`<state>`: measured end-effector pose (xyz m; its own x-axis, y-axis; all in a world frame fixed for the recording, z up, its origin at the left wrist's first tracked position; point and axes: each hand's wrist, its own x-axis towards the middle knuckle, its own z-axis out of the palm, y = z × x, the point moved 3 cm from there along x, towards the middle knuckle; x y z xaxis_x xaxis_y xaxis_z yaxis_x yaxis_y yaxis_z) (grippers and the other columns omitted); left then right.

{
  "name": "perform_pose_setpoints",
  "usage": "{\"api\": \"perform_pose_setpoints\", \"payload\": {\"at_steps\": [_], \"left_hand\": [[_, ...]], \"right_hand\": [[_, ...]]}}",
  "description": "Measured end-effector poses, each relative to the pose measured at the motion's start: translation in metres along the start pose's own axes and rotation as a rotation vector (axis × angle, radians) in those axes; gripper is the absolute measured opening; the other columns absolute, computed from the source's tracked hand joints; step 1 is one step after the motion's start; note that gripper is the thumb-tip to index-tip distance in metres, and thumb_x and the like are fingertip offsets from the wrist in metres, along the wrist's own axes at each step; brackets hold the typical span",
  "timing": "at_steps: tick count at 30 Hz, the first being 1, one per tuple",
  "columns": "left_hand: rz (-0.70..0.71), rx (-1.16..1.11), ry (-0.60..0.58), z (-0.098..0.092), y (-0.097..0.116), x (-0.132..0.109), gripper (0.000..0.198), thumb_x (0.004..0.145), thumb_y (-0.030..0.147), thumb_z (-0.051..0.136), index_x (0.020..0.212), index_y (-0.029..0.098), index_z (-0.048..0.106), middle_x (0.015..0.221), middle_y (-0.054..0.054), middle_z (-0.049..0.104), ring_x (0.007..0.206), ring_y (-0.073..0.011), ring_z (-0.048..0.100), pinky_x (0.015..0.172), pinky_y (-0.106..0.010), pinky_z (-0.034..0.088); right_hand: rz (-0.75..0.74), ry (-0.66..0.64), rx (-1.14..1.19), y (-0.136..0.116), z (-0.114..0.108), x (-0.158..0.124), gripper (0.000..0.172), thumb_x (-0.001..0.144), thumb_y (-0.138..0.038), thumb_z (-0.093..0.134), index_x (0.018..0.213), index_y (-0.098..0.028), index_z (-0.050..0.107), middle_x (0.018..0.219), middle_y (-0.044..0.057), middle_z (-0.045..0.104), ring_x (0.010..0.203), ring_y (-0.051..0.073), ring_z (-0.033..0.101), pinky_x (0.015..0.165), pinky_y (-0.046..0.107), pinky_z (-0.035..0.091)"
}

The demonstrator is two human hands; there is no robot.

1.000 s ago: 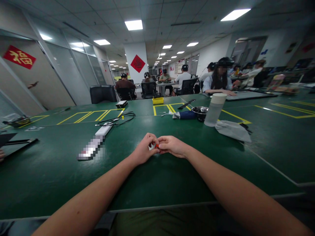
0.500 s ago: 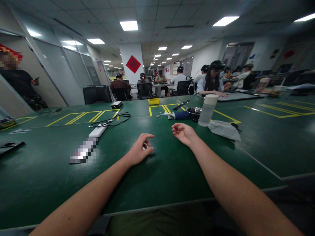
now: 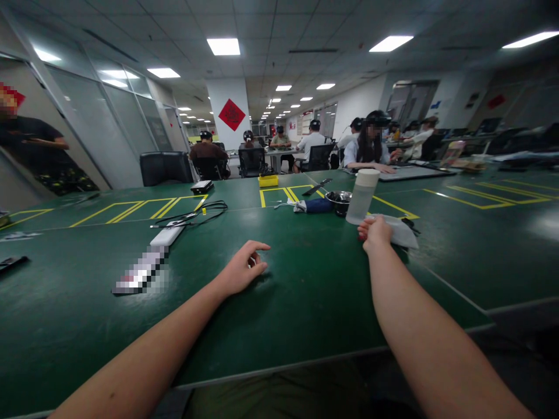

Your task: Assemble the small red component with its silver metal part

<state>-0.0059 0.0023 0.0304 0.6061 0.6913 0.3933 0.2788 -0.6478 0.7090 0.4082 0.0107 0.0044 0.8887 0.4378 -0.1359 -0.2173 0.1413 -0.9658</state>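
My left hand point(image 3: 245, 266) hovers low over the green table point(image 3: 297, 314), fingers apart and slightly curled, with nothing between them. At the right, my right hand point(image 3: 376, 231) is closed on a small red object point(image 3: 362, 237), mostly hidden by the fingers. It is in front of the frosted bottle point(image 3: 362, 196) and overlaps the left part of a pale grey pouch point(image 3: 404, 233). Left of the bottle are a metal bowl point(image 3: 339, 202) with dark contents and a dark blue rolled item point(image 3: 318, 205).
A phone point(image 3: 142, 270), a white power bank point(image 3: 168, 234) and a looped black cable point(image 3: 213, 206) lie at the left. Farther back are a yellow box point(image 3: 268, 180) and yellow tape markings. A person point(image 3: 371, 142) sits across the table at the right.
My right hand has moved right, from the middle to beside the bottle and pouch, and has turned over with the red object. My left hand has barely moved; the view has shifted slightly.
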Motion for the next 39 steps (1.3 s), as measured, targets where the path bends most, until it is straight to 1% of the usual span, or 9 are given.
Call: {"api": "perform_pose_setpoints", "payload": {"at_steps": [8,13,17,19,23,27,32,35,39], "left_hand": [[0.012,0.007,-0.003,-0.001,0.003,0.0,0.035,0.079,0.023,0.055,0.115,0.022,0.056,0.1,-0.005,0.054,0.076,-0.0144,0.054,0.072,-0.029,0.046],[0.016,-0.007,-0.001,-0.002,0.002,0.0,0.035,0.08,0.023,0.055,0.115,0.022,0.056,0.1,-0.005,0.054,0.077,-0.0149,0.054,0.073,-0.029,0.046],[0.011,-0.002,-0.009,-0.002,0.0,0.0,0.035,0.081,0.024,0.055,0.116,0.022,0.056,0.101,-0.005,0.054,0.078,-0.015,0.055,0.073,-0.029,0.046],[0.009,0.001,-0.007,-0.002,0.0,0.0,0.035,0.08,0.025,0.056,0.115,0.022,0.056,0.101,-0.005,0.054,0.078,-0.015,0.055,0.073,-0.029,0.046],[0.008,0.004,-0.015,-0.003,0.003,0.0,0.033,0.081,0.026,0.055,0.114,0.022,0.057,0.101,-0.005,0.055,0.078,-0.0152,0.055,0.073,-0.029,0.046],[-0.002,0.043,-0.045,-0.001,0.001,0.002,0.031,0.082,0.027,0.055,0.113,0.022,0.058,0.1,-0.005,0.056,0.079,-0.0153,0.056,0.074,-0.029,0.046],[-0.039,0.231,-0.076,0.003,-0.013,0.005,0.022,0.079,0.027,0.058,0.098,0.02,0.065,0.096,-0.004,0.06,0.08,-0.0161,0.056,0.077,-0.029,0.044],[-0.042,0.288,-0.198,0.007,-0.017,0.004,0.013,0.077,0.028,0.061,0.085,0.02,0.068,0.086,-0.003,0.061,0.08,-0.0165,0.057,0.076,-0.027,0.043],[-0.023,0.309,-0.254,0.009,-0.015,0.004,0.012,0.075,0.028,0.063,0.083,0.021,0.068,0.087,-0.002,0.062,0.081,-0.0165,0.057,0.075,-0.025,0.043]], "right_hand": [[-0.026,0.064,0.076,-0.014,-0.01,0.001,0.061,0.094,-0.049,0.016,0.063,-0.016,0.057,0.062,0.008,0.064,0.049,0.012,0.061,0.04,0.023,0.04],[-0.012,0.046,0.039,-0.015,-0.016,0.001,0.066,0.094,-0.051,0.014,0.064,-0.014,0.06,0.064,0.012,0.065,0.05,0.014,0.062,0.043,0.026,0.042],[-0.037,-0.008,-0.007,-0.007,-0.01,0.0,0.065,0.095,-0.05,0.015,0.063,-0.014,0.059,0.059,0.01,0.064,0.048,0.014,0.061,0.043,0.025,0.043],[-0.055,-0.098,-0.015,-0.002,-0.001,-0.004,0.064,0.095,-0.051,0.016,0.065,-0.014,0.059,0.059,0.009,0.064,0.049,0.014,0.062,0.046,0.024,0.045],[-0.047,-0.433,-0.021,0.013,0.031,-0.03,0.063,0.092,-0.058,0.019,0.074,-0.015,0.06,0.059,0.008,0.065,0.054,0.015,0.064,0.049,0.022,0.047],[0.004,-0.86,-0.124,0.031,0.067,-0.09,0.059,0.09,-0.059,0.029,0.078,-0.013,0.064,0.067,0.011,0.067,0.062,0.017,0.065,0.056,0.024,0.048],[0.083,-1.328,-0.11,0.047,0.092,-0.175,0.05,0.089,-0.056,0.039,0.091,-0.014,0.067,0.1,0.011,0.068,0.096,0.018,0.062,0.086,0.029,0.046],[-0.036,-1.372,-0.191,0.044,0.097,-0.195,0.042,0.09,-0.047,0.04,0.099,-0.015,0.065,0.106,0.01,0.066,0.097,0.018,0.061,0.087,0.031,0.045],[-0.538,-1.256,-0.651,0.033,0.094,-0.19,0.018,0.076,-0.022,0.057,0.088,-0.016,0.069,0.086,0.005,0.069,0.078,0.017,0.061,0.075,0.029,0.045]]}}
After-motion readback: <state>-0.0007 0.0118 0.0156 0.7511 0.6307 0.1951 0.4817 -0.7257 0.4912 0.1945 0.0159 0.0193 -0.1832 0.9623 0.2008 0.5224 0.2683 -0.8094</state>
